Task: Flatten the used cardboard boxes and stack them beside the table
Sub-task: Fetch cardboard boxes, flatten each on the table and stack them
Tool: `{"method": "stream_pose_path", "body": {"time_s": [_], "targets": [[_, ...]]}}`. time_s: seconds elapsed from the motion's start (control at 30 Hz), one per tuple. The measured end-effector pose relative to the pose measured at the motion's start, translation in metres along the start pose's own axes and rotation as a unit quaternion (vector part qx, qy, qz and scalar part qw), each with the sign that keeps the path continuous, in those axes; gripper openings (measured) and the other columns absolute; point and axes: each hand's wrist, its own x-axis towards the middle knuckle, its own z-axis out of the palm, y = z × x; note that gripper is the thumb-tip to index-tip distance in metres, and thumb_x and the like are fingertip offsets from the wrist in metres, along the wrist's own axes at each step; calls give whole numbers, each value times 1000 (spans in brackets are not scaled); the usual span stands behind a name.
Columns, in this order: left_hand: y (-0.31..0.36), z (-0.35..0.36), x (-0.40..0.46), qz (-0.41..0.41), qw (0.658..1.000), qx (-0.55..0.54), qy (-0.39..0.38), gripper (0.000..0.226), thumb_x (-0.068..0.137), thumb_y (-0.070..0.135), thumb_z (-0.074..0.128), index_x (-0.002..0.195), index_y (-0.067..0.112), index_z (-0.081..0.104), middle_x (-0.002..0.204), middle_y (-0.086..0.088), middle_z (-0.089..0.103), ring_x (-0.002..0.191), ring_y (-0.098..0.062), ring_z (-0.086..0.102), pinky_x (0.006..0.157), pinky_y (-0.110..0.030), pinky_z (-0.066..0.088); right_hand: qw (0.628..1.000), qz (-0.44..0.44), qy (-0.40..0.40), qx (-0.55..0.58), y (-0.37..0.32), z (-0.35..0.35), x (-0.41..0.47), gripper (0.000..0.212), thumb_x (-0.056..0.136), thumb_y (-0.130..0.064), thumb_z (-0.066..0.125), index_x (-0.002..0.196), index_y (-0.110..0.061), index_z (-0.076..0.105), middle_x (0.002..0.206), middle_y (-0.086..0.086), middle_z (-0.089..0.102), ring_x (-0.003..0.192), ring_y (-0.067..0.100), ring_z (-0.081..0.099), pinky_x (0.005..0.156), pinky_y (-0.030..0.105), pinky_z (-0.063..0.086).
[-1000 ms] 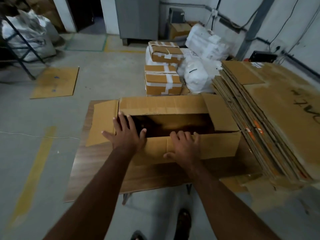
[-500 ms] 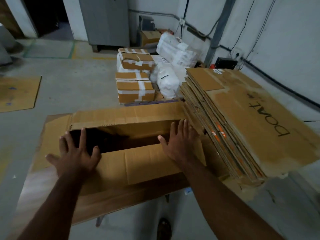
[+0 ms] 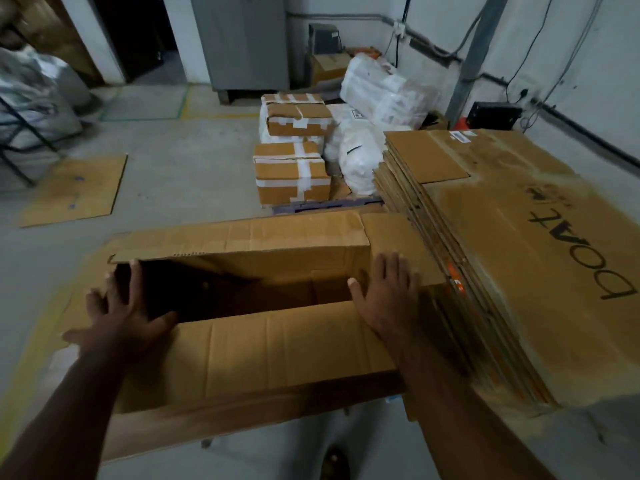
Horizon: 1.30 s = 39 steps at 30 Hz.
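An open brown cardboard box (image 3: 277,348) lies on the wooden table (image 3: 221,420) with its flaps spread and its dark inside showing. My left hand (image 3: 117,317) rests with spread, straight fingers at the box's left end, fingertips over the opening's edge. At the right end my right hand (image 3: 384,292) lies flat on the right flap, fingers straight. To the right stands a tall stack of flattened cardboard boxes (image 3: 512,258); the top sheet carries dark printed letters.
Taped cardboard parcels (image 3: 294,174) and white sacks (image 3: 360,157) sit on the floor behind the table. A loose cardboard sheet (image 3: 76,188) lies on the concrete at the left. A grey cabinet (image 3: 242,43) stands at the back. My foot (image 3: 334,462) shows below.
My hands have moved apart from the middle of the near flap to the box's two ends. The view has swung right and come nearer to the stack.
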Motion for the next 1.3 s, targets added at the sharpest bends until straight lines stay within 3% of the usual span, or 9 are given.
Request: {"method": "stream_pose_path", "body": {"time_s": [0.27,0.5,0.6,0.73,0.93,1.03,1.13,1.23,1.3], "targets": [[24,-12,-10,-54,998,4,19,124,77,75,68,130,64,-44,170,2,-13,155,-39,-1,106,-83,19,965,-254,-47,40,-87,8,-15,86,102,-69,21,162,-18,-13,169,9,-21,156,25,-16,126,56,-4],[34,-17,-13,-116,993,14,-32,127,79,77,64,120,56,-54,166,3,-29,155,-36,-13,110,-80,16,967,-255,29,3,-130,-7,67,90,100,-69,27,162,-17,-12,168,6,-27,156,27,-20,122,59,-2],[32,-15,-11,-115,992,26,-42,127,78,78,64,121,57,-54,165,2,-31,155,-36,-15,111,-79,14,970,-240,-8,-26,-148,-17,120,91,101,-66,35,163,-19,-11,169,4,-24,156,27,-18,122,63,0],[26,-12,-10,-95,995,25,-31,127,77,78,65,127,56,-49,164,3,-33,154,-35,-18,112,-79,14,969,-203,-135,-50,-149,-1,155,87,102,-66,36,163,-23,-9,171,2,-16,157,27,-12,122,66,2],[27,-15,-7,-103,993,19,-61,130,54,103,46,136,55,-43,162,3,-36,153,-36,-21,112,-80,6,967,-200,-150,-50,-141,2,141,96,99,-67,42,162,-22,-15,170,2,-22,157,27,-17,122,66,-2],[30,-32,-14,-43,995,2,-93,141,32,113,28,145,55,-33,161,7,-35,153,-29,-23,109,-77,-12,968,-207,-141,-14,-140,-15,123,98,99,-67,44,162,-21,-15,169,1,-23,157,25,-17,121,66,1],[51,-50,-40,111,982,40,-146,140,39,112,35,153,51,-21,166,13,-22,154,-20,-21,108,-72,-22,967,-221,-124,31,-137,-29,96,101,98,-67,48,161,-23,-17,169,0,-23,157,24,-16,122,63,11],[89,-58,-74,240,940,105,-218,134,46,108,39,158,46,0,170,12,1,157,-20,-4,115,-73,-13,970,-207,-119,51,-140,-40,63,101,98,-66,49,161,-24,-17,169,-1,-22,157,24,-14,121,62,18],[105,-54,-89,288,925,150,-198,123,54,104,41,157,41,17,168,9,18,155,-21,11,117,-73,-4,971,-204,-118,49,-142,-47,37,98,98,-66,48,162,-25,-13,170,-2,-21,157,24,-12,120,62,18]]}}
